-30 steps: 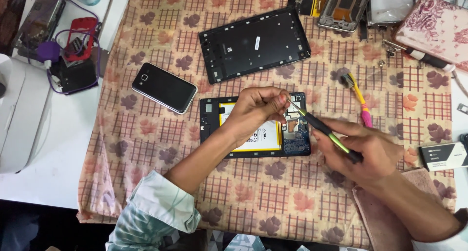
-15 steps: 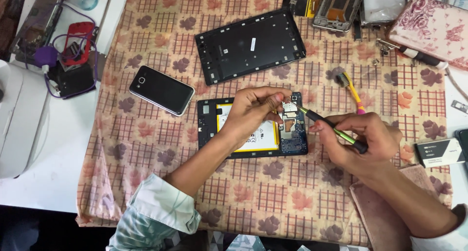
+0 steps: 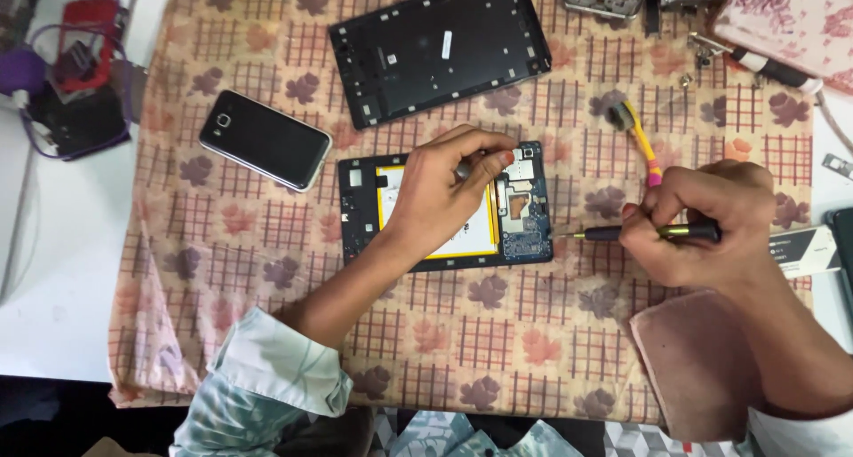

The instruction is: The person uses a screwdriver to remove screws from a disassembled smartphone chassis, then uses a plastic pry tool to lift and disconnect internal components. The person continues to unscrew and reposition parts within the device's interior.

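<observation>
An opened tablet [image 3: 444, 206] lies flat at the centre of the frame on a checked cloth [image 3: 498, 333] with a leaf pattern, its yellow-edged battery and blue circuit board laid bare. The left hand [image 3: 444, 195] rests on top of it, covering much of the battery, with fingers curled and thumb and forefinger pinched together near the top of the board; something small and pale seems to sit between them, though I cannot make out what. The right hand [image 3: 697, 224], at the right of the frame, is closed around a slim dark screwdriver [image 3: 640, 232] held almost level, its thin tip pointing left and ending just beside the tablet's right edge, close to the board but not clearly touching it.

Above the tablet, in the upper middle, lies a black back cover [image 3: 440, 48], inner side up and slightly tilted. A dark phone [image 3: 265, 139] lies to the upper left, apart from the tablet. A yellow and pink brush [image 3: 638, 135] lies just above the right hand. A pink cloth [image 3: 697, 359] sits under the right forearm at the lower right. At the far upper left, off the checked cloth, a tangle of purple cable [image 3: 35, 84] and red and black gear rests on the white table [image 3: 53, 279].
</observation>
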